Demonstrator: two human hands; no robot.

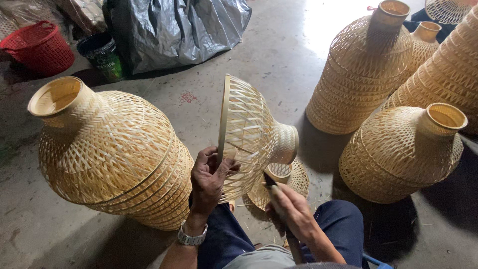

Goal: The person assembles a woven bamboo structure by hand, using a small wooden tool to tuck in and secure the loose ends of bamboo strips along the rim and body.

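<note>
My left hand (pixel 208 180) grips the rim of a woven bamboo lampshade (pixel 249 132), holding it on its side with the narrow neck pointing right. My right hand (pixel 294 211) is closed around a dark-tipped tool (pixel 271 182) whose tip sits at the shade's lower edge. A watch is on my left wrist. Under the held shade another small woven shade (pixel 289 180) lies on the floor. My legs in blue trousers (pixel 343 221) are at the bottom of the view.
A stack of woven shades (pixel 112 152) stands at my left. More stacks stand at the right (pixel 403 152) and far right (pixel 366 69). A red plastic basket (pixel 40 47), a green bucket (pixel 104 57) and a grey plastic sheet (pixel 174 30) sit at the back.
</note>
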